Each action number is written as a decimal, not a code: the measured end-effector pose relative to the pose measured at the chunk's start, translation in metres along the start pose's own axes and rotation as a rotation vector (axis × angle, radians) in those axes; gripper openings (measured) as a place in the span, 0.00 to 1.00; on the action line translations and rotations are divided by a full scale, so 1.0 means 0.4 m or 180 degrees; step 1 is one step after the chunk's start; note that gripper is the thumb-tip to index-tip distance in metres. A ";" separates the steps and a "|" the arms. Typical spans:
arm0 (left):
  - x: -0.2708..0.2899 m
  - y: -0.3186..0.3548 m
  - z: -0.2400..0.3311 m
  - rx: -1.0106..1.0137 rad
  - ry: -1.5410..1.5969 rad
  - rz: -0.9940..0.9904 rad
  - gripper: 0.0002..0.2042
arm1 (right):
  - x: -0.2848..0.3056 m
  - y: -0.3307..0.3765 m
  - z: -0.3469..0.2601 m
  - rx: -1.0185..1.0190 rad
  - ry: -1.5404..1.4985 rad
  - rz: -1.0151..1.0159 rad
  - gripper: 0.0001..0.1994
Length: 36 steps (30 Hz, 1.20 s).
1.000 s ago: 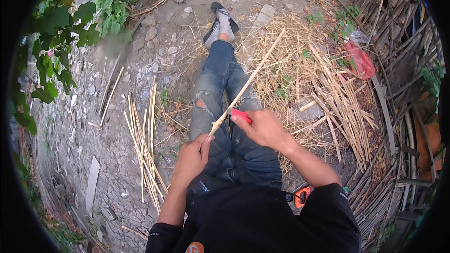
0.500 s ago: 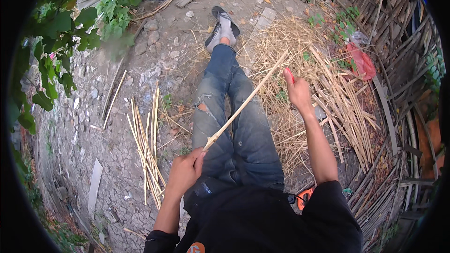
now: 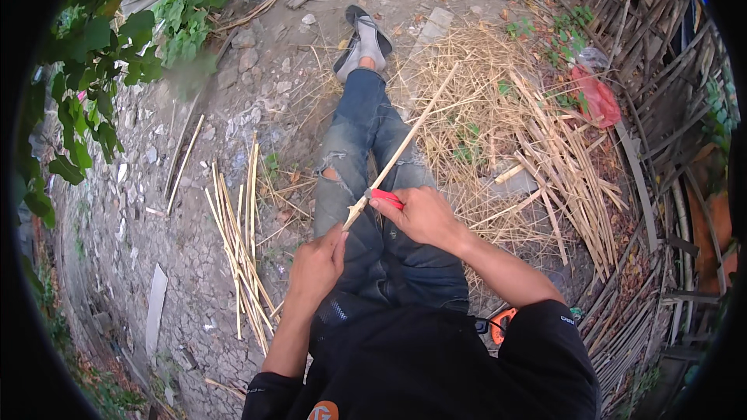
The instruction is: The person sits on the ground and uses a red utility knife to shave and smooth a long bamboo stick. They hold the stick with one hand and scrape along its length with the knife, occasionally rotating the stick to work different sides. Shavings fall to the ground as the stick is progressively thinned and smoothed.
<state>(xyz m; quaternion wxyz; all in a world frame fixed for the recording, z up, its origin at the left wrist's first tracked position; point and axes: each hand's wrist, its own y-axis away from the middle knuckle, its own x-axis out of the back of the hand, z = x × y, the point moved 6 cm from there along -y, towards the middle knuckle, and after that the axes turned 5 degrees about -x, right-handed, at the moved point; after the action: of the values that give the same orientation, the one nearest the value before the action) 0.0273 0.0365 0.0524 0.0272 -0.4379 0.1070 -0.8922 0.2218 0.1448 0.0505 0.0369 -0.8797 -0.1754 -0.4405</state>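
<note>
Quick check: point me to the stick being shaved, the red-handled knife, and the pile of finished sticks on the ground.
Stick (image 3: 408,142), head view: mid-shaft, above the knee.
Knife (image 3: 387,197), head view: red handle, at the right hand's fingers.
Stick pile (image 3: 240,245), head view: middle of the bundle on the ground.

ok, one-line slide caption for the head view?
Seated person's left hand grips a bamboo stick while the right hand sets a red-handled knife against it.

knife blade (image 3: 367,195) hidden, stick end (image 3: 348,223) hidden
</note>
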 end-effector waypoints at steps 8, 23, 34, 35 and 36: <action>0.074 0.186 -0.100 0.0016 0.0126 -0.0329 0.09 | 0.351 -0.159 0.647 -0.1742 -0.1051 0.2280 0.40; 0.018 0.066 -0.030 -0.0051 0.0201 0.0030 0.10 | 0.064 -0.116 0.143 -0.0353 -0.2898 0.0712 0.19; -0.059 -0.032 -0.009 -0.0076 0.2054 -0.0049 0.23 | -0.035 0.001 -0.056 0.0047 -0.2487 -0.0009 0.13; -0.069 -0.034 -0.007 0.0241 0.2257 -0.0219 0.23 | -0.042 0.002 -0.055 0.0048 -0.2578 0.0010 0.12; -0.074 -0.033 0.002 0.0560 0.2455 -0.0391 0.23 | -0.052 0.000 -0.048 0.0049 -0.2670 0.0028 0.11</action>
<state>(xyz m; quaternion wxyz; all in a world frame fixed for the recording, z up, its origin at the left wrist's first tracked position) 0.0469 0.0535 0.0328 -0.0309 -0.0723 0.0061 -0.9969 0.1956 0.1349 0.0458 -0.0292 -0.9832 -0.1748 -0.0427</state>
